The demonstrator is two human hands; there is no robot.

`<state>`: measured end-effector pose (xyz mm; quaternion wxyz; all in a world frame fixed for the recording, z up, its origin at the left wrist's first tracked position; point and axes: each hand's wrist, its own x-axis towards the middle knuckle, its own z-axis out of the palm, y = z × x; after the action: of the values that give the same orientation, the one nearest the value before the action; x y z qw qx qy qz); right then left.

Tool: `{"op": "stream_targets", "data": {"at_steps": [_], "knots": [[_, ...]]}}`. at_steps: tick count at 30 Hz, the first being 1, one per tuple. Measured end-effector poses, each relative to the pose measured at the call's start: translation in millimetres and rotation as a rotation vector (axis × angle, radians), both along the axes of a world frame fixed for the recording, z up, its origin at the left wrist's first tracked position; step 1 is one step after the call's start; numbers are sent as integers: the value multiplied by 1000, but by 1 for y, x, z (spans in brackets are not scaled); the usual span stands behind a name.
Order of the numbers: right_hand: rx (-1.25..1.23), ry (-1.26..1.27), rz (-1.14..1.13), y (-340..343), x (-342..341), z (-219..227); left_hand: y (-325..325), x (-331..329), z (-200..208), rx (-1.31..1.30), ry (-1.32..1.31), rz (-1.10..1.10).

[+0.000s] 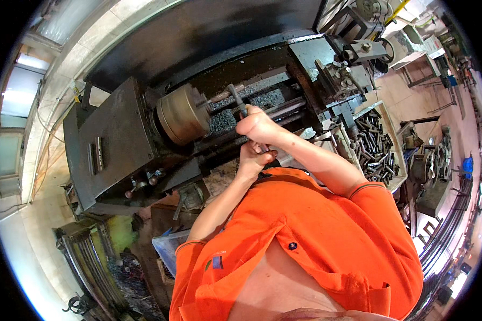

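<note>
My right hand (256, 124) is closed around a long, dark bar-shaped tool (235, 95), whose exact kind I cannot make out. Its far end reaches up beside a slim metal rod (219, 96) that sticks out from the round lathe chuck (183, 115). Nearer my body, my left hand (255, 159) is closed too, and its fingers wrap what looks like the lower end of the same tool. Both palms hide much of it. The chuck's jaws look smeared. Whether the tool touches the rod cannot be told.
Metal chips (268, 100) cover the lathe bed below the rod. The carriage (334, 80) stands to the right, and the dark headstock (110, 144) with its levers to the left. A wooden box of metal pieces (377, 144) is at my right. Long bars (439, 235) lie farther right.
</note>
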<state>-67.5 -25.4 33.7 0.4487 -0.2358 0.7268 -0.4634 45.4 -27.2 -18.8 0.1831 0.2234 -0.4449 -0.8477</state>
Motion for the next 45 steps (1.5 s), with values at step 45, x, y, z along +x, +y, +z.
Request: {"op": "stream_targets", "data": {"at_steps": [45], "knots": [[-128, -59, 40, 8, -14, -3, -1, -4, 0, -126, -93, -106]]}}
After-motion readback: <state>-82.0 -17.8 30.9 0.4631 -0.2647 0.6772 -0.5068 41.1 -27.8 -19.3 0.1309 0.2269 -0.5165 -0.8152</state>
